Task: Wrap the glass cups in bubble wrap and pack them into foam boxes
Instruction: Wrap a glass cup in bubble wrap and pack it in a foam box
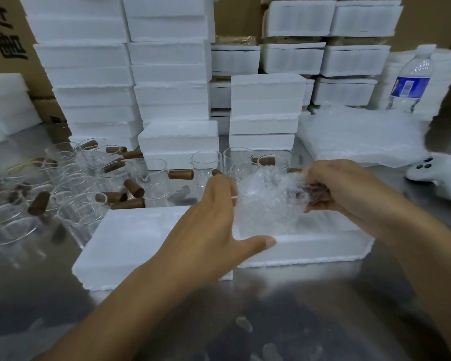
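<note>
A glass cup wrapped in bubble wrap (pixel 264 201) hangs over the open foam box (pixel 310 252) in the middle of the table. My right hand (pixel 349 187) grips the wrapped brown wooden handle end. My left hand (pixel 214 220) holds the bundle's left side, thumb stretched out under it. The box's foam lid (pixel 130 246) lies to the left of the box. Several bare glass cups (pixel 73 191) with brown handles stand at the left and behind the bundle.
Stacks of shut foam boxes (pixel 172 74) fill the back of the steel table (pixel 245 321). A pile of bubble wrap sheets (pixel 359 136) lies at back right, with a water bottle (pixel 412 82) behind it. A white controller (pixel 435 175) rests at the right edge.
</note>
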### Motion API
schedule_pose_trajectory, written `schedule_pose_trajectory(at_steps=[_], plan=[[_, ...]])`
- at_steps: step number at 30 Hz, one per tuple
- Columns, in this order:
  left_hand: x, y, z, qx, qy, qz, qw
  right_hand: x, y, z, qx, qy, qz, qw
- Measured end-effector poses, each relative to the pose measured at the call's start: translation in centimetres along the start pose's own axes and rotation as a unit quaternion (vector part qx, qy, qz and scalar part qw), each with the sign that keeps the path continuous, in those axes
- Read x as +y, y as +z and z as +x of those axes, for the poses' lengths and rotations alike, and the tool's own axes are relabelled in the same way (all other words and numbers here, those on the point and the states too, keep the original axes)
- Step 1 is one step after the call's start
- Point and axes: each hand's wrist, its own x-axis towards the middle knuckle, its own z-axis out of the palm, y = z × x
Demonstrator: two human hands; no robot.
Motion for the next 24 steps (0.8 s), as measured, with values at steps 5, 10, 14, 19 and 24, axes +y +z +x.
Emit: schedule_pose_trajectory(at_steps=[5, 10, 14, 19, 24], plan=[[-0.1, 0.4, 0.2, -0.009, 0.012, -0.016, 1.000, 0.6, 0.3, -0.2, 0.011, -0.049, -0.219, 0.975], [0.2, 0.1, 0.1, -0.011, 0.011, 0.004, 1.000, 1.0, 0.0, -0.2, 0.009, -0.064, -0.288, 0.955], [0.7, -1.5, -0.3, 0.005, 0.024, 0.048, 0.999, 1.2, -0.7, 0.2, 0.073, -0.097, -0.241, 0.963], [0.8, -4.3, -0.7, -0.079, -0.027, 0.116, 0.990, 1.6, -2.0, 1.1, 0.253, -0.052, -0.168, 0.951], [0.9, -3.6, -0.9, -0.158, -0.047, 0.151, 0.975, 2.7, -2.6, 1.7, 0.243, 0.017, -0.272, 0.931]])
